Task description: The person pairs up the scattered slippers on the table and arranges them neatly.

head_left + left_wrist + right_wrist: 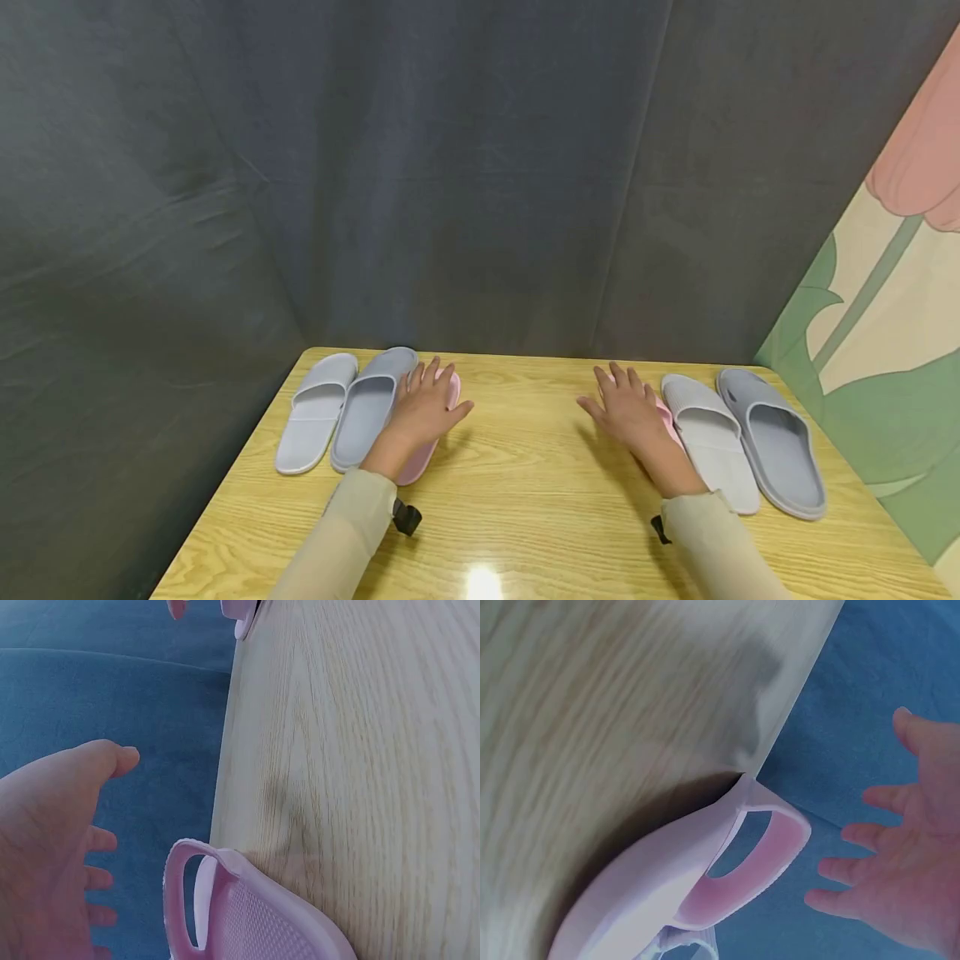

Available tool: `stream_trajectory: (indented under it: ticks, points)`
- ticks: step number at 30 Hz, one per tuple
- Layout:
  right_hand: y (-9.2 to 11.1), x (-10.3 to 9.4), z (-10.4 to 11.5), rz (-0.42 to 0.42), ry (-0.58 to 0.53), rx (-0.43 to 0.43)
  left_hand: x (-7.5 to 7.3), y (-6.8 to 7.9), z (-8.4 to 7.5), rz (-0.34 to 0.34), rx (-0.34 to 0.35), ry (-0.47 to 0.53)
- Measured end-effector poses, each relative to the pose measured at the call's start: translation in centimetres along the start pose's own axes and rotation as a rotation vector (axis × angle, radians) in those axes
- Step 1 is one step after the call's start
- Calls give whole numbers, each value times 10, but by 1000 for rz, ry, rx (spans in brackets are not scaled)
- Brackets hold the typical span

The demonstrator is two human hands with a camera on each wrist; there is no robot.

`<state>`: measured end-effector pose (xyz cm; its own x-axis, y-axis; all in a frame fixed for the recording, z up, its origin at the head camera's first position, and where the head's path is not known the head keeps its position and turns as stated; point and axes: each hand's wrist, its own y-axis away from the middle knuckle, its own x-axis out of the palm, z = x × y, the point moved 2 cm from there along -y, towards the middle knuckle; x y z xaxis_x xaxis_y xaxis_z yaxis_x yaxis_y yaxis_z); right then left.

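My left hand is held over a pink slipper, fingers spread and nothing in its grasp. In the left wrist view this slipper lies below and right of the left hand, a gap between them. Likewise, my right hand hovers with spread fingers above another pink slipper, hiding most of it from the head camera. The right wrist view shows that slipper with its toe strap facing the empty right hand.
Left of the left hand lie a pale grey slipper and a blue-grey slipper. Right of the right hand are a light grey slipper and a darker grey slipper. Dark cloth hangs behind the wooden table; a painted wall stands at right.
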<state>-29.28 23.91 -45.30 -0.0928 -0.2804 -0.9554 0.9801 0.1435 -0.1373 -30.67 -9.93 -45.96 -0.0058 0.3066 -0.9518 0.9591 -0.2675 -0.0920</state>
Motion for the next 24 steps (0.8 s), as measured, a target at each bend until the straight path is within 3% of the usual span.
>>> stream_trajectory:
  ticks: [12, 24]
  points:
    - [0, -3, -9, 46, 14, 20, 3, -1, 5, -8, 12, 22]
    - [0, 1, -14, 38, 17, 35, 9, -4, 12, -22, 11, 26]
